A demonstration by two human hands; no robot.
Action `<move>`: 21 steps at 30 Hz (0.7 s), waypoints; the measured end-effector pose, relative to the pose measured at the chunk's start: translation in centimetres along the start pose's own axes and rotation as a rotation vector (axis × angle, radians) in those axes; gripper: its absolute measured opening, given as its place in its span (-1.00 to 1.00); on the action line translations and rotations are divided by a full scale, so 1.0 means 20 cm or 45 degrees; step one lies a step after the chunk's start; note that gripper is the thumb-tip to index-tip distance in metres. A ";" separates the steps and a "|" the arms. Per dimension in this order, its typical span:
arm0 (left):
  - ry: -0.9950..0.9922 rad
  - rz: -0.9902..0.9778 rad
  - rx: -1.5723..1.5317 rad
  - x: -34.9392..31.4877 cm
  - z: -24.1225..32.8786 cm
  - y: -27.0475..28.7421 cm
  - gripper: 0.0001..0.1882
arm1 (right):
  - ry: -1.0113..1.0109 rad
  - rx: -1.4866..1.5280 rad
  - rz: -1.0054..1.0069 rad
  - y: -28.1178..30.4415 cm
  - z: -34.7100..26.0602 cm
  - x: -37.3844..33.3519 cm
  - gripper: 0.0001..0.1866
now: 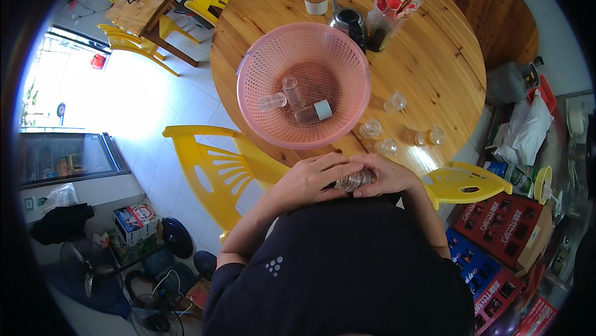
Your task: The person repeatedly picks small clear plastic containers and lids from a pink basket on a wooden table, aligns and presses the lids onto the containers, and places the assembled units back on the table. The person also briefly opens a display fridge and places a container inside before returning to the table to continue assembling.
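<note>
Both of my hands are closed around a clear, ridged glass container [356, 181], held close to my body at the table's near edge. My left hand [315, 178] covers its left side and top, and my right hand [390, 175] grips the right side. Its full shape is hidden by the fingers. Just beyond stands a pink perforated basket [358, 88] with a few clear bottles [293, 93] lying in it, one with a white cap [323, 109]. To the basket's right, several small clear glass pieces [395, 103] are spread on the round wooden table [434, 57].
Behind the basket are a metal kettle [349, 19], a tub of wrapped sticks [394, 4], a dark sauce bottle [378, 39] and a white lidded pot [316, 6]. Yellow chairs [208, 168] flank me at left and right [467, 184]. Stacked crates [500, 227] stand at right, fans [87, 264] at lower left.
</note>
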State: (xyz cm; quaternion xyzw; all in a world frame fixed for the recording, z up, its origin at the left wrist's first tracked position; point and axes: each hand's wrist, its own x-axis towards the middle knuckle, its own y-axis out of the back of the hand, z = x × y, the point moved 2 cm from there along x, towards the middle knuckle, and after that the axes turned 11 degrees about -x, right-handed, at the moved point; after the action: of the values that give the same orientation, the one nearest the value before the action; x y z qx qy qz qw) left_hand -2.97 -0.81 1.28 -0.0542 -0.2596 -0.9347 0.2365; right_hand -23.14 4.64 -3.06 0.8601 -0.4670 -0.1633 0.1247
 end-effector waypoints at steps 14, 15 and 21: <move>0.408 0.500 -0.390 -0.20 -0.04 0.15 -0.41 | -0.118 -0.132 0.095 0.10 -0.02 -0.12 -0.53; 0.440 0.584 -0.600 -0.19 -0.05 0.13 -0.39 | -0.155 -0.187 0.133 0.09 -0.03 -0.11 -0.51; -0.115 0.691 -1.542 -0.25 -0.13 0.24 -0.37 | -0.012 0.039 0.276 0.18 -0.16 -0.12 -0.40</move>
State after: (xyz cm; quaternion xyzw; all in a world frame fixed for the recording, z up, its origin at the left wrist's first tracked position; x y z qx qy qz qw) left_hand 3.79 -3.68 0.18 -0.2800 0.3246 -0.8196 0.3802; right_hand -25.82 5.02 1.63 0.8055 -0.5603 -0.1457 0.1262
